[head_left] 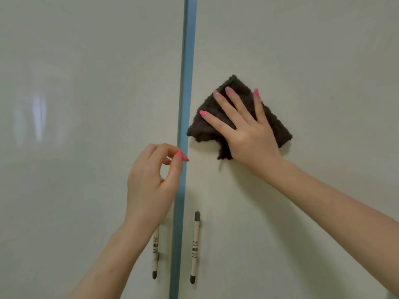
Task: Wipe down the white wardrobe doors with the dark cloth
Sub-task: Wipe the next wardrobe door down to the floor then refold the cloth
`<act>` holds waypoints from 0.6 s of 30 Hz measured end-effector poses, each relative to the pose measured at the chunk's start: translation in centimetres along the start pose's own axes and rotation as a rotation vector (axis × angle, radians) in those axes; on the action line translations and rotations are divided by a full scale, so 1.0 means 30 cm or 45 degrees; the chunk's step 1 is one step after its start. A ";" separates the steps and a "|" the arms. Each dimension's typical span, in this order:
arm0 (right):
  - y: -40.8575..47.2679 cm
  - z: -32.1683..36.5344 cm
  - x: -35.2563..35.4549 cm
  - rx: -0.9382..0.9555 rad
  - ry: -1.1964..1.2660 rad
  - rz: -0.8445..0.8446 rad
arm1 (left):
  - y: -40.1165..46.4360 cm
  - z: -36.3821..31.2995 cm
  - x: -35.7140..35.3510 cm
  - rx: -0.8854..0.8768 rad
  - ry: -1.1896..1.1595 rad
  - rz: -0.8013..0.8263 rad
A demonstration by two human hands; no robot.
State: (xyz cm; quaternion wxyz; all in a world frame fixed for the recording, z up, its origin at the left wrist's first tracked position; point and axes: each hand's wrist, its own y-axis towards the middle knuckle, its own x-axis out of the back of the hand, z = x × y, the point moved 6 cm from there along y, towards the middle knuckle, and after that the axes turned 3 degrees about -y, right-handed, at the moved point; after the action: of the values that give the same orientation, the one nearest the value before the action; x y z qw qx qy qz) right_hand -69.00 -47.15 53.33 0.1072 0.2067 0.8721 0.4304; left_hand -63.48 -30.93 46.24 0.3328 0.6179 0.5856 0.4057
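Two glossy white wardrobe doors fill the view: the left door (75, 126) and the right door (302, 50). A dark brown cloth (274, 124), folded flat, lies against the right door near its inner edge. My right hand (244, 130) presses it to the door with fingers spread and straight. My left hand (151, 186) hovers in front of the left door's inner edge, fingers loosely curled, holding nothing.
A blue vertical strip (185, 104) runs between the doors. Below the hands are two slim vertical handles, the left handle (155, 255) partly hidden by my left wrist and the right handle (195, 247) in full view.
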 end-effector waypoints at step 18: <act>0.133 -0.112 -0.026 -0.063 0.112 0.236 | 0.007 0.001 -0.003 0.043 -0.002 0.009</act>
State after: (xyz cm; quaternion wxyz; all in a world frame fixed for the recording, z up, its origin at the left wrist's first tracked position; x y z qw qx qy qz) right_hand -68.45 -47.70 58.56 0.0338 0.2647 0.8422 0.4685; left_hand -63.35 -31.03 46.39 0.3213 0.6258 0.5899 0.3964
